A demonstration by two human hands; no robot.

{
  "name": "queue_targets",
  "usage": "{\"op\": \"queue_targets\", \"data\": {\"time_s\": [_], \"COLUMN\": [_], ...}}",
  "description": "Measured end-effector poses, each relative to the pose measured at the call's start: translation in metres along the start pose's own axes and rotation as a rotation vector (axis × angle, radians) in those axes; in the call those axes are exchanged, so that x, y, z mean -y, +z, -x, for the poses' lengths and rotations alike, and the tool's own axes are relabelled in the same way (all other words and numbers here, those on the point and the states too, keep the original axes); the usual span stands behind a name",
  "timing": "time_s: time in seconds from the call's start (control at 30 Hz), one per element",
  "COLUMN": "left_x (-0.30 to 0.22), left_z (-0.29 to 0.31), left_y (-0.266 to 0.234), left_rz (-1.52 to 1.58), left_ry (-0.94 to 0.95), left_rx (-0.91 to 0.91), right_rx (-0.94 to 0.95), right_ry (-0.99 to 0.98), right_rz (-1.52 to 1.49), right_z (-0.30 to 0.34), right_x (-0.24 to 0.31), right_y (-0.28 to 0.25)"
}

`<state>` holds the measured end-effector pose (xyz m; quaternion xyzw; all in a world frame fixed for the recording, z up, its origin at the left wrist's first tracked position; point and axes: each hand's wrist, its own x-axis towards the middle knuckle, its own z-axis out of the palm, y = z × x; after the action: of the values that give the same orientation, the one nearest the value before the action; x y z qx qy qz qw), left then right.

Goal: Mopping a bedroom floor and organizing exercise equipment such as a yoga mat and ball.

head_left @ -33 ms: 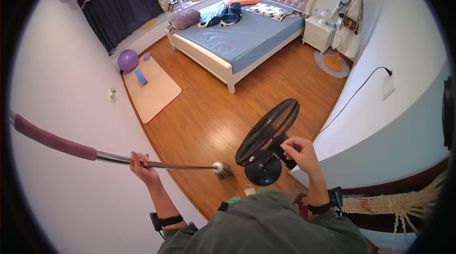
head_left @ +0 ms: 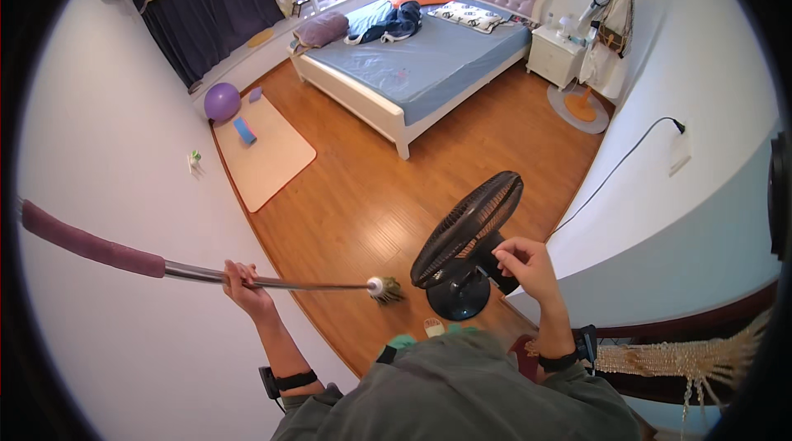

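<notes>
My left hand (head_left: 244, 286) is wrapped round the metal pole of a mop (head_left: 289, 284). A mauve foam sleeve (head_left: 91, 240) covers the pole's far left part. At the other end, a white fitting with a dark, tufted head (head_left: 388, 290) is low by the floor. My right hand (head_left: 528, 266) is in a pinch, thumb against the curled fingers, just beside the back of a black fan (head_left: 466, 235). Whether it touches the fan or holds something small cannot be made out. The fan stands on a round black base (head_left: 459, 297) near my feet.
A white-framed bed (head_left: 412, 70) stands ahead, a nightstand (head_left: 554, 59) and coat stand (head_left: 587, 99) to its right. An exercise mat (head_left: 268, 162) and purple ball (head_left: 222, 102) lie left. A black cord (head_left: 615, 169) runs to the right wall socket. Beaded strands (head_left: 660, 356) hang at lower right.
</notes>
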<state>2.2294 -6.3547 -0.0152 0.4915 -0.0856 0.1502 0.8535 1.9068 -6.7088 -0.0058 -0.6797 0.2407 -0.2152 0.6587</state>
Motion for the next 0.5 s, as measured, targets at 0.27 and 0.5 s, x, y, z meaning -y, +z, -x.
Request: {"op": "queue_targets", "data": {"time_s": [0.27,0.5], "left_x": [0.052,0.143], "left_z": [-0.116,-0.227], "left_y": [0.003,-0.012], "left_rz": [-0.018,-0.093], "left_ry": [0.085,-0.036], "left_rx": [0.040,0.111], "right_rx": [-0.279,-0.344], "right_ry": [0.020,-0.022], "right_rz": [0.090,0.116], "right_z": [-0.043,-0.100], "right_x": [0.012,0.050], "right_y": [0.012,0.135]}}
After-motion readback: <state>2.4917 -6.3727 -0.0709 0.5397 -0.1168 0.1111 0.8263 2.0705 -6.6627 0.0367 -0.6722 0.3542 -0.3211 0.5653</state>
